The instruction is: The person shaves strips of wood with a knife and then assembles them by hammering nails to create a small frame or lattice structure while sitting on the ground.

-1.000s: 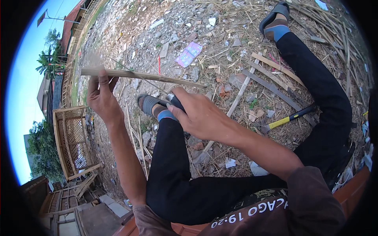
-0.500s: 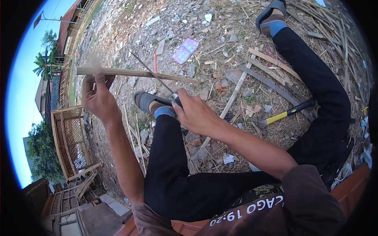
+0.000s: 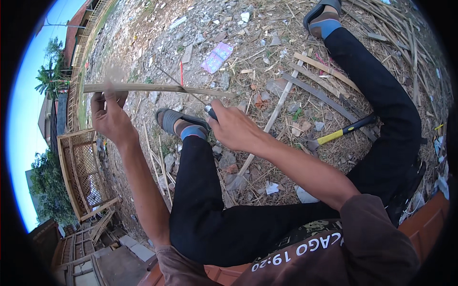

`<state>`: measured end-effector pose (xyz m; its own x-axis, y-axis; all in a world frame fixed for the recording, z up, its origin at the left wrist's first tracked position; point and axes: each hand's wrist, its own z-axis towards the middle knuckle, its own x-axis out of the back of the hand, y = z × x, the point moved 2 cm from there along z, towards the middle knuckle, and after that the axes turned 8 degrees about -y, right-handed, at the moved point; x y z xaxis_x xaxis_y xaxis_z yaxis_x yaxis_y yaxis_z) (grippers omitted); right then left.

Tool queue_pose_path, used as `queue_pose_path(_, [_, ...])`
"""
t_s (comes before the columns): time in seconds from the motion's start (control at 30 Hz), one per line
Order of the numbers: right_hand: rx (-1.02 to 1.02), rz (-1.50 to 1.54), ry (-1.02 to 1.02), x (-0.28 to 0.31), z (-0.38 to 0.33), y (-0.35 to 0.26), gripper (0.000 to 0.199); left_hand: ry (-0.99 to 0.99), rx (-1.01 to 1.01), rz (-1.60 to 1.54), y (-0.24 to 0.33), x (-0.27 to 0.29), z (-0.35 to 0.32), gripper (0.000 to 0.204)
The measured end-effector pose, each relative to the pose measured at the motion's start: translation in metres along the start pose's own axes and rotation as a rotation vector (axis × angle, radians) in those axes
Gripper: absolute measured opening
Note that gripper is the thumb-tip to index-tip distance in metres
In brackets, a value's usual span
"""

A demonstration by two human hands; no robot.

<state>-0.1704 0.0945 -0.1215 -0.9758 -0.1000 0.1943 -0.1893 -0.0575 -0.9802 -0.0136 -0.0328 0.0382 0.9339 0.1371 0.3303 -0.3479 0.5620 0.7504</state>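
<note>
My left hand [image 3: 113, 117] is closed around a long, thin strip of wood or bamboo [image 3: 143, 87], with the thumb along its upper side. The strip lies roughly level across the view, above my left foot. In my right hand [image 3: 238, 127] is a knife [image 3: 210, 111] with a dark handle and a pale collar. Its narrow blade slants up and left across the strip, right of the left hand. Whether the edge bites into the strip I cannot tell. A hazy smear covers the spot just above my left thumb.
By my right leg lies a hammer [image 3: 347, 131] with a yellow and black handle. Flat strips [image 3: 322, 97] and a long pale stick [image 3: 274, 117] rest on the rubble-strewn ground. More slats [image 3: 400, 38] are heaped at the far right. A lattice panel [image 3: 86, 171] stands at left.
The whole view has shifted slightly, moving the scene left. The knife blade lies at a flatter slant against the strip. Both hands keep their holds.
</note>
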Motion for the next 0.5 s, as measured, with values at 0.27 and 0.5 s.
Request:
queue_pose_path(0.27, [-0.207,-0.011,-0.034,0.0,0.007,0.029,0.027,0.023,0.052,0.017,-0.007,0.001,0.007,0.023])
queue_pose_path(0.5, [-0.23,-0.024,-0.023,-0.009,-0.003,0.064,0.032,0.013,0.095,0.053,-0.015,0.008,0.009,0.024])
